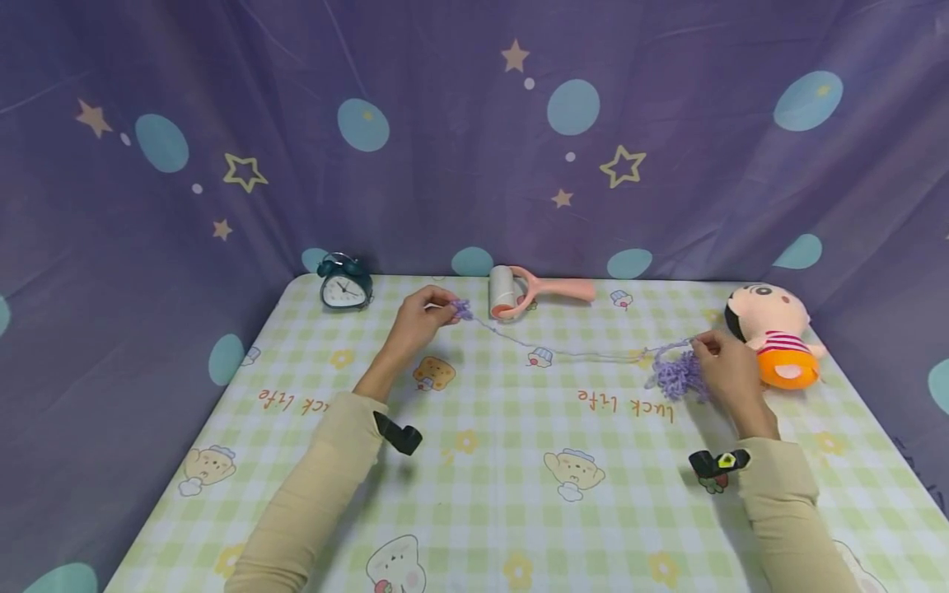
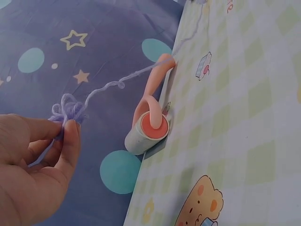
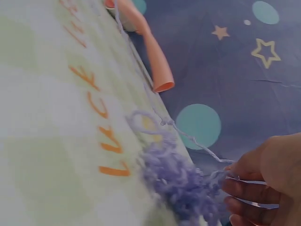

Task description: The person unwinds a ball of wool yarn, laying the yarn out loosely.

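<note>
A strand of purple yarn [image 1: 586, 356] runs between the two hands, sagging a little in the middle. My left hand [image 1: 426, 317] pinches a small looped bunch of yarn [image 2: 70, 110] between thumb and fingers, raised off the table in the left wrist view. On the right, my right hand [image 1: 730, 371] pinches the strand near its other end. A larger tangled clump of purple yarn [image 1: 680, 375] hangs or lies just beside those fingers; whether it touches the cloth I cannot tell. The right wrist view shows this clump blurred, with a loose loop above it.
At the back stands a dark green alarm clock [image 1: 345, 288] on the left. A lint roller [image 1: 552, 288] with a pink handle lies at the back middle. Close to my right hand is a plush doll [image 1: 778, 338] in orange shorts. A checked cloth [image 1: 489, 486] covers the table.
</note>
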Demonstrator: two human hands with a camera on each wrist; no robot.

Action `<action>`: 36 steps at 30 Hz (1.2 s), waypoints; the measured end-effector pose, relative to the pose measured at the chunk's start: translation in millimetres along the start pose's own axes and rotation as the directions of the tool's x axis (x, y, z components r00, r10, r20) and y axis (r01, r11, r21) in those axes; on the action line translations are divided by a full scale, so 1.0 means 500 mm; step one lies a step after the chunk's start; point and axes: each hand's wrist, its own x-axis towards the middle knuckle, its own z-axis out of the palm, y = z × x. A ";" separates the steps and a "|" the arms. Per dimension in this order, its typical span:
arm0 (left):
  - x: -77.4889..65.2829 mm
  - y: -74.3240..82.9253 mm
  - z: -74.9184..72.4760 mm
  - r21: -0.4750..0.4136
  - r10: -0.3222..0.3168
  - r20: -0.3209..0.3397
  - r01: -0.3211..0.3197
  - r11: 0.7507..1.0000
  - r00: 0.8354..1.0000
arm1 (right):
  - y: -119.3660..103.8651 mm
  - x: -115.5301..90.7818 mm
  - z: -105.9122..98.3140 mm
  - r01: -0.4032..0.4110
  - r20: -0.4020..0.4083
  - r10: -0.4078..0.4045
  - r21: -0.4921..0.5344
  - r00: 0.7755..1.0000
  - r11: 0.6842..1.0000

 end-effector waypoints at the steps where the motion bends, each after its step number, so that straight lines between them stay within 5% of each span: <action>1: 0.000 0.000 0.000 0.000 0.000 0.004 0.000 1.000 1.000 | 0.000 0.000 0.004 0.014 0.002 -0.014 -0.003 1.000 1.000; 19: 0.006 0.003 0.013 -0.026 0.017 0.018 -0.016 1.000 1.000 | -0.065 0.004 0.007 0.102 -0.049 -0.100 0.021 0.994 0.995; 25: 0.005 0.009 0.017 -0.028 0.024 0.023 -0.024 0.999 0.999 | -0.108 0.010 0.023 0.228 -0.137 -0.212 0.112 0.968 0.967; 36: 0.007 0.011 0.020 -0.028 0.024 0.019 -0.024 0.999 1.000 | -0.184 0.011 0.091 0.402 -0.114 -0.386 0.217 0.916 0.890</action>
